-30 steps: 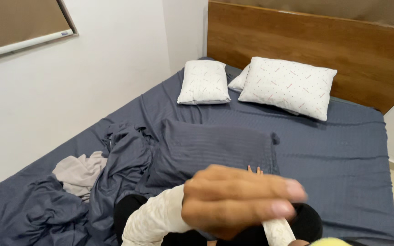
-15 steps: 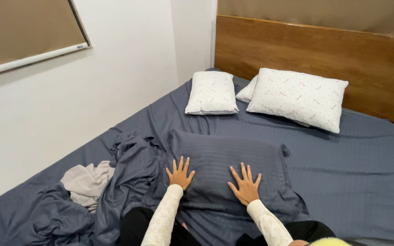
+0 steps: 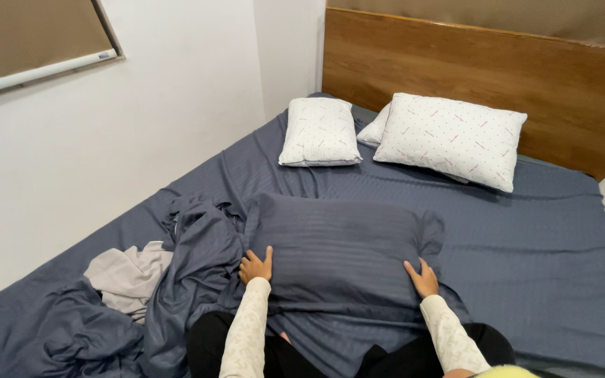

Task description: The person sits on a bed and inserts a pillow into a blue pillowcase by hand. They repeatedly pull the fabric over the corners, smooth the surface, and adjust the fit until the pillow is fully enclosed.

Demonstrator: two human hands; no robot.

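Gripping the near edge of the dark pillow, your two hands sit at its lower corners in the head view. Your left hand is curled on the left corner, thumb up on top of the cover and fingers tucked under the edge, so it is pinching the pillow. Your right hand clasps the right corner the same way, thumb lying along the top, fingers wrapped round the side. Both sleeves are pale and patterned, and your dark-clad knees show at the bottom of the view.

That pillow lies flat in the middle of the bed, on the dark blue striped sheet, just in front of your knees. Touching its left side is a rumpled dark blue duvet, and beside that, further left, a crumpled grey cloth. Well apart, up by the wooden headboard, rest two white dotted pillows: a small one on the left and a larger one on the right, leaning against each other
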